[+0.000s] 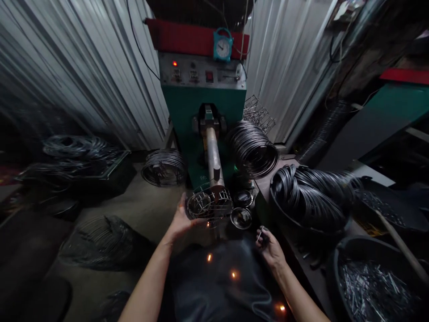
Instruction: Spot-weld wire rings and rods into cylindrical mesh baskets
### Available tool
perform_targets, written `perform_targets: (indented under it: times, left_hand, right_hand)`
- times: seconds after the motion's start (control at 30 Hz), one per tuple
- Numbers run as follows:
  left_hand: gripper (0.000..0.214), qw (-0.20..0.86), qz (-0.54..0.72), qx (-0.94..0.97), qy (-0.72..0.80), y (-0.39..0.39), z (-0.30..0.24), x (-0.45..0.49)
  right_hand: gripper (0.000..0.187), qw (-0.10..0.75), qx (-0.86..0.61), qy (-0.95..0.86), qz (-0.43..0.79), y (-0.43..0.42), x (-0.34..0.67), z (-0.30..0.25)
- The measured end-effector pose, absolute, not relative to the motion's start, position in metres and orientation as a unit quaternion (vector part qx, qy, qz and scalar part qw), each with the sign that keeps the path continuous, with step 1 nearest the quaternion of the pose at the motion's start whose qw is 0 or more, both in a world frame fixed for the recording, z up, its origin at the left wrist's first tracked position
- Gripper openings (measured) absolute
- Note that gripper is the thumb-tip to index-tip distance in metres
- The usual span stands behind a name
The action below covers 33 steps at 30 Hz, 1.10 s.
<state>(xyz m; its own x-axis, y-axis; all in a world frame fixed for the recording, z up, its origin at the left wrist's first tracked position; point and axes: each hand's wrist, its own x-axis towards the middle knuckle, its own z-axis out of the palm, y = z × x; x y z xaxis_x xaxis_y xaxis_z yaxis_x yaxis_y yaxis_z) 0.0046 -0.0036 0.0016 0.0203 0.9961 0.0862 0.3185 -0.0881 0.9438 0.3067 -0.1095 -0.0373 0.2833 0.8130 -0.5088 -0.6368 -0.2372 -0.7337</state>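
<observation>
My left hand (181, 219) cups a round wire cage (209, 205) from the left, holding it against the tip of a metal arm (213, 156) that sticks out of a green machine (203, 103). Small sparks glow below the cage over a dark cloth on my lap (217, 281). My right hand (270, 246) is lower right, fingers pinched on a small thin metal piece (259, 233) that I cannot make out clearly. A shallow metal bowl (241, 217) sits just right of the cage.
Coils of dark wire (253, 150) flank the machine, another coil (163, 167) at its left. A black tub of wire rings (310, 197) stands on the right, a tub of short metal pieces (375, 286) at lower right. Corrugated metal walls (83, 67) close in behind. More wire bundles (77, 150) lie left.
</observation>
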Motion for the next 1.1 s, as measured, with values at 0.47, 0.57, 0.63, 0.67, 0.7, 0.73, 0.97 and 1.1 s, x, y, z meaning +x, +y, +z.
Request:
perform_targets:
  times: [0.47, 0.57, 0.63, 0.67, 0.7, 0.73, 0.97, 1.1]
  left_hand:
    - [0.087, 0.394, 0.502, 0.535, 0.554, -0.042, -0.016, 0.007]
    - [0.09, 0.303, 0.43, 0.628, 0.573, -0.067, -0.007, 0.004]
    - [0.089, 0.237, 0.376, 0.678, 0.585, -0.082, 0.005, 0.01]
    - [0.089, 0.209, 0.352, 0.697, 0.589, -0.088, 0.013, 0.015]
    - [0.088, 0.184, 0.33, 0.713, 0.591, -0.092, 0.021, 0.02]
    - [0.087, 0.161, 0.311, 0.726, 0.592, -0.095, 0.029, 0.026]
    - [0.085, 0.118, 0.261, 0.755, 0.589, -0.099, 0.059, 0.047]
    - [0.085, 0.145, 0.255, 0.752, 0.59, -0.094, 0.057, 0.047]
  right_hand:
    - [0.018, 0.318, -0.547, -0.671, 0.388, -0.127, 0.283, 0.016]
    - [0.024, 0.25, -0.497, -0.723, 0.409, -0.113, 0.261, 0.069]
    - [0.031, 0.188, -0.499, -0.743, 0.405, -0.103, 0.245, 0.088]
    - [0.033, 0.16, -0.507, -0.749, 0.394, -0.099, 0.237, 0.092]
    - [0.035, 0.14, -0.518, -0.755, 0.377, -0.095, 0.231, 0.093]
    - [0.034, 0.129, -0.532, -0.759, 0.352, -0.092, 0.225, 0.092]
    - [0.02, 0.235, -0.572, -0.759, 0.205, -0.103, 0.212, 0.057]
    - [0.024, 0.252, -0.458, -0.812, 0.261, -0.104, 0.225, 0.052]
